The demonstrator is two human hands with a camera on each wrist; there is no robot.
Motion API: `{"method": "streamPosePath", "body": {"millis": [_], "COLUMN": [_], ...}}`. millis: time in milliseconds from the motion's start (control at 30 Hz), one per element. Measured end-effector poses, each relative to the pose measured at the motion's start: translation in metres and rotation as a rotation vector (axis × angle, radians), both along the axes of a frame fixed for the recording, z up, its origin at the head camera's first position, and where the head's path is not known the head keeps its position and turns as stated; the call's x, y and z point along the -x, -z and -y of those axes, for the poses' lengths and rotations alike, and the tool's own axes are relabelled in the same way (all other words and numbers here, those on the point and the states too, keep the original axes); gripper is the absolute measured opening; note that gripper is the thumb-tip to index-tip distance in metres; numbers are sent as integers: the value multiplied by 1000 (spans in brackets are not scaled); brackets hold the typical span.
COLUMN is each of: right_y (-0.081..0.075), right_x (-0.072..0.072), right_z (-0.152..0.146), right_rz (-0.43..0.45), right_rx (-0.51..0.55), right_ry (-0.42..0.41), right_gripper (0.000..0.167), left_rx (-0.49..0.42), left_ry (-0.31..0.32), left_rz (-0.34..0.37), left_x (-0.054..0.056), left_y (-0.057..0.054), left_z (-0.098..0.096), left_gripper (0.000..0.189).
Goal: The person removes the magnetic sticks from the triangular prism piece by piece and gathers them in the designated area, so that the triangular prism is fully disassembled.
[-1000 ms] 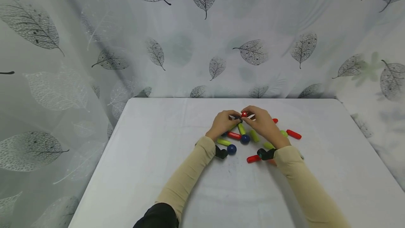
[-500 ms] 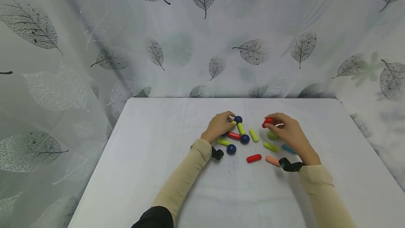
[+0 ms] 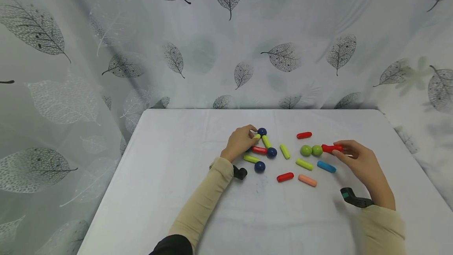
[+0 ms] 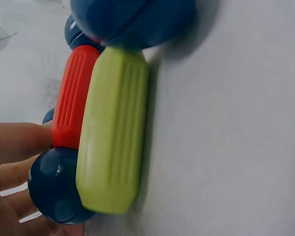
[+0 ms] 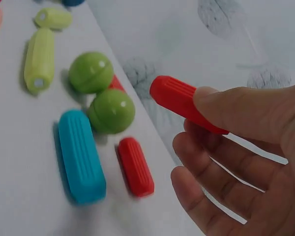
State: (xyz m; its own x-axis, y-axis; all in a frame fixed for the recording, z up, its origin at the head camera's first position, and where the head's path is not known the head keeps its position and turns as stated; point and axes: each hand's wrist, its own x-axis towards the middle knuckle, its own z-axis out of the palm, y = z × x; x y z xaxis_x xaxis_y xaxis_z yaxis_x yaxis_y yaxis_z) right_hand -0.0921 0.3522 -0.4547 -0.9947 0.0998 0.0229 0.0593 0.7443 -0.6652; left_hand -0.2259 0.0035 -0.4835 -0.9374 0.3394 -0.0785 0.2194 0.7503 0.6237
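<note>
In the head view, the right hand (image 3: 359, 160) pinches a red stick (image 3: 337, 148) at its ten o'clock, long axis roughly nine-to-three. The joined frame (image 3: 259, 150) sits well apart at that hand's nine o'clock; the left hand (image 3: 238, 143) is nearer, fingers curled around its far-left corner.

In the left wrist view, that hand grips beside a blue ball (image 4: 59, 184) at its three o'clock.

In the right wrist view, thumb and fingers clamp the stick, its long axis ten-to-four, clear of the bench (image 5: 24, 162).
</note>
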Motion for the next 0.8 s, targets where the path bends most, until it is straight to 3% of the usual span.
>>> {"method": "streamPosePath", "body": {"millis": [433, 800], "right_y": [28, 40], "right_x": [-12, -9], "right_z": [-28, -30], "right_rz": [164, 188], "right_rx": [28, -17], "right_ry": [85, 86], "right_gripper": [50, 48], "left_rx": [-37, -68], "left_ry": [-177, -288], "left_rz": [6, 0], "left_x": [-5, -6], "left_y": [2, 11], "left_z": [17, 23], "left_gripper": [43, 49]}}
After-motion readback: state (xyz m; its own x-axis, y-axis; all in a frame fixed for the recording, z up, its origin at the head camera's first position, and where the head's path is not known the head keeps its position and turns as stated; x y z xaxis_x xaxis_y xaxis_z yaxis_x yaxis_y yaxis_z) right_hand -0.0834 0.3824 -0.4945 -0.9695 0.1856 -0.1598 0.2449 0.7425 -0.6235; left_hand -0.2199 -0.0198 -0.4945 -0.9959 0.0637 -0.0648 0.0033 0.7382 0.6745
